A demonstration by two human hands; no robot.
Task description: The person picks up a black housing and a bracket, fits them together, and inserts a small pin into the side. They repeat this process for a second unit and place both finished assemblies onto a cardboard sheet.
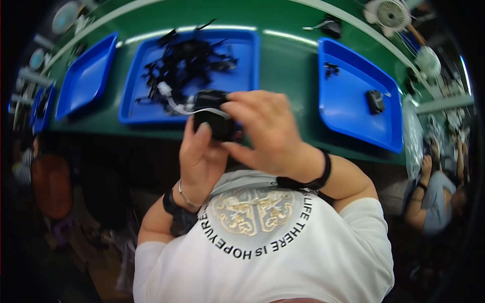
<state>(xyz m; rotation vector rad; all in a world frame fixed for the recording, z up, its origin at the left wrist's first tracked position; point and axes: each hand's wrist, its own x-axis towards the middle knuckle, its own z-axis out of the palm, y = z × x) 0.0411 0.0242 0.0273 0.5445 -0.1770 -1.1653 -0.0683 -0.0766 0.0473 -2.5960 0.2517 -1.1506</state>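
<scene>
Both my hands are raised at the front edge of the green bench, around a black boxy device (214, 113) with a white cable (176, 105) that ends in a white plug. My left hand (199, 151) grips the device from below, its thumb lying against the near face. From the right, my right hand (268, 123) closes over the device's other side, fingers bent at its top corner and slightly blurred. Just behind them, a blue tray (242, 83) holds a tangled heap of black strap-like parts (184, 63).
On the right, a blue tray (348, 108) contains a small black device (375, 102) and a few small black pieces. Another blue tray (88, 78) stands at left. A black item with a white cable (331, 26) lies at the back. Another person (437, 194) sits at far right.
</scene>
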